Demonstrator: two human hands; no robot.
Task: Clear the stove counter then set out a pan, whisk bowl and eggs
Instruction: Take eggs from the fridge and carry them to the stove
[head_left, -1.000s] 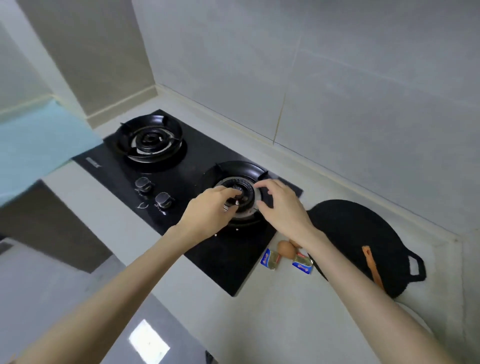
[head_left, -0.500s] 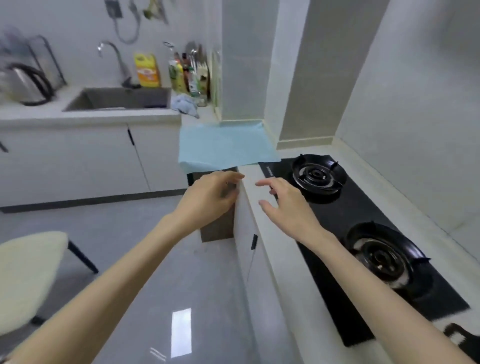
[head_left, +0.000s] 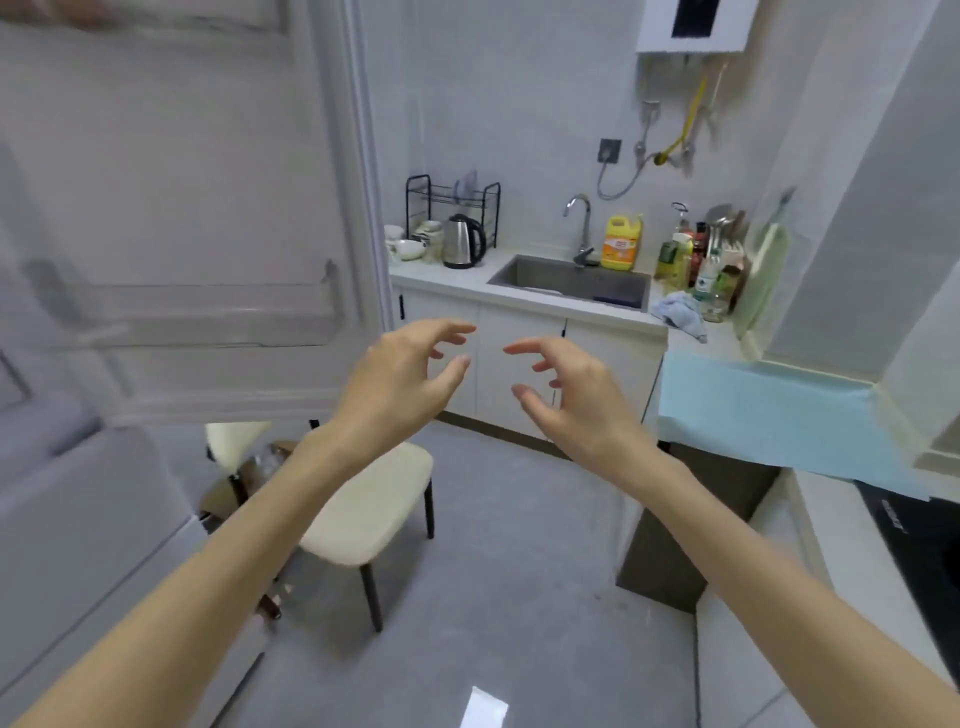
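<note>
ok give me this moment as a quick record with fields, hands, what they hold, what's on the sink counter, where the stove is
left hand: raised in the air, fingers curled open, holding nothing
right hand: raised beside it, fingers curled open, holding nothing
facing: sink on the far counter
sink counter: electric kettle, yellow detergent bottle, dish rack, blue cloth
stove: only its edge shows, far right
chair: on the floor below the left forearm
pan, whisk bowl, eggs: not in view
</note>
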